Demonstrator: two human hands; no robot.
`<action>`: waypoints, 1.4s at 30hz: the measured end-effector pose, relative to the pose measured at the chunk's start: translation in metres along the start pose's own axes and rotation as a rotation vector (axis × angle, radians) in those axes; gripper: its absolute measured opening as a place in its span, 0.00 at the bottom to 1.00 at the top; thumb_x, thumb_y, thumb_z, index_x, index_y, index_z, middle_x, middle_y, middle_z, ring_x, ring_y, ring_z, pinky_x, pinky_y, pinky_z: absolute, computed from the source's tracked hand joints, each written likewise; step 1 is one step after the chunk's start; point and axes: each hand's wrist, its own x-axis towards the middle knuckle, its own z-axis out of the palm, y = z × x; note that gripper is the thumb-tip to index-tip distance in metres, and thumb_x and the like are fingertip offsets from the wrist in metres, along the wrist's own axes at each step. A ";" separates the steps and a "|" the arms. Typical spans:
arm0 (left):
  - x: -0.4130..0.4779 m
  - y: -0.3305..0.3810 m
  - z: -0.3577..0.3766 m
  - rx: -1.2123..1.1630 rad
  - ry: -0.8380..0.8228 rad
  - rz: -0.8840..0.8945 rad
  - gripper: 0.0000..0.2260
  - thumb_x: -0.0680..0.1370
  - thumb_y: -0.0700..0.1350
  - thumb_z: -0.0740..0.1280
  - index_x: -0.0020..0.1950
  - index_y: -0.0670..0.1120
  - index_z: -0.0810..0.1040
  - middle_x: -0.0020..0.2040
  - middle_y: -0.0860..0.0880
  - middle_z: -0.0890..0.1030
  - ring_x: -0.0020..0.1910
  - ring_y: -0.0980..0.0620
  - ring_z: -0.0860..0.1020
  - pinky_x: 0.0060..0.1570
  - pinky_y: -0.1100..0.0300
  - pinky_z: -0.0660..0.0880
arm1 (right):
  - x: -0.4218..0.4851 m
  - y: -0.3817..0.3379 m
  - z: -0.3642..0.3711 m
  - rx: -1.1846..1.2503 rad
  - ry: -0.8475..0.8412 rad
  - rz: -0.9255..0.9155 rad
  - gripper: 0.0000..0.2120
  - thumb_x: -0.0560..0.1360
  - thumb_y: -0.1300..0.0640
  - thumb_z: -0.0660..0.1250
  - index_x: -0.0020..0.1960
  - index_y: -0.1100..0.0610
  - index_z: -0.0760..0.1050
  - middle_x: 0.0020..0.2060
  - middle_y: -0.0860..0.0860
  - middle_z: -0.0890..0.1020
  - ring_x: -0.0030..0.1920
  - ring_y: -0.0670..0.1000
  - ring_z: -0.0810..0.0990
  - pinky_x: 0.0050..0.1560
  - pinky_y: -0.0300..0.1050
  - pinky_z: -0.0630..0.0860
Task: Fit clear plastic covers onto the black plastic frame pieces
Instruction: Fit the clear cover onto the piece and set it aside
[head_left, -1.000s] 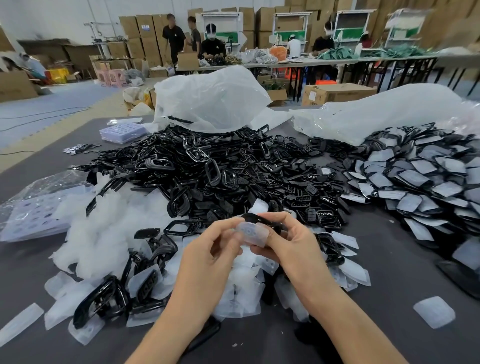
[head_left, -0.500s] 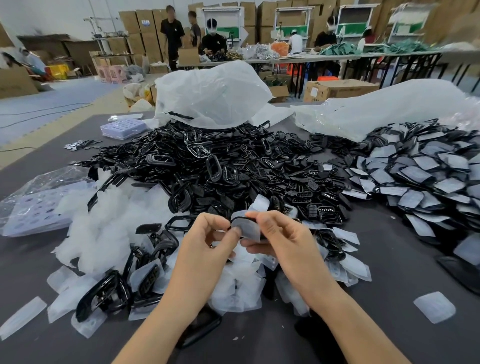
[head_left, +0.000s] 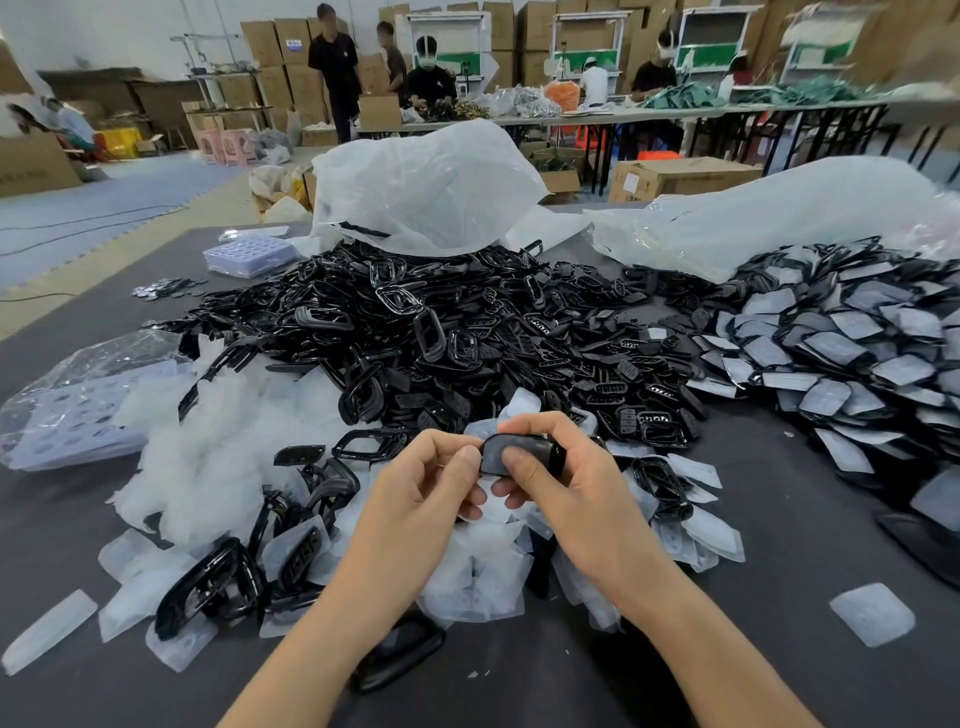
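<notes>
You held one black frame piece (head_left: 522, 453) above the table (head_left: 779, 545), between both hands. Your right hand (head_left: 563, 483) was closed around it, thumb on its face; your left hand (head_left: 423, 488) pinched its left end. I judge the piece light and stiff, a little glossy and slippery, so its edges were the best place to hold. A clear cover (head_left: 872, 613) looked thin and bendable. The black frames (head_left: 441, 332), the loose covers (head_left: 218, 452) and the covered pieces (head_left: 841, 358) lay in three heaps, too many to count.
</notes>
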 end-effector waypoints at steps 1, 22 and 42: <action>0.000 0.000 0.001 0.018 -0.001 0.014 0.06 0.82 0.44 0.64 0.52 0.47 0.80 0.36 0.51 0.81 0.38 0.53 0.80 0.44 0.59 0.79 | 0.000 0.000 -0.001 0.005 0.000 0.003 0.16 0.82 0.63 0.66 0.52 0.40 0.80 0.43 0.47 0.86 0.42 0.47 0.85 0.45 0.38 0.79; -0.005 -0.001 0.007 0.148 0.021 0.088 0.06 0.82 0.42 0.66 0.49 0.53 0.79 0.37 0.54 0.82 0.37 0.57 0.79 0.40 0.67 0.76 | -0.003 -0.003 0.000 0.004 -0.041 0.050 0.14 0.83 0.64 0.62 0.56 0.46 0.79 0.44 0.45 0.86 0.43 0.45 0.84 0.47 0.39 0.79; -0.009 0.004 0.009 0.218 0.036 0.177 0.11 0.81 0.43 0.65 0.48 0.62 0.77 0.34 0.58 0.81 0.34 0.61 0.78 0.37 0.70 0.72 | 0.002 -0.003 0.004 0.529 0.015 0.270 0.12 0.81 0.65 0.65 0.44 0.55 0.84 0.39 0.56 0.85 0.34 0.51 0.82 0.36 0.40 0.80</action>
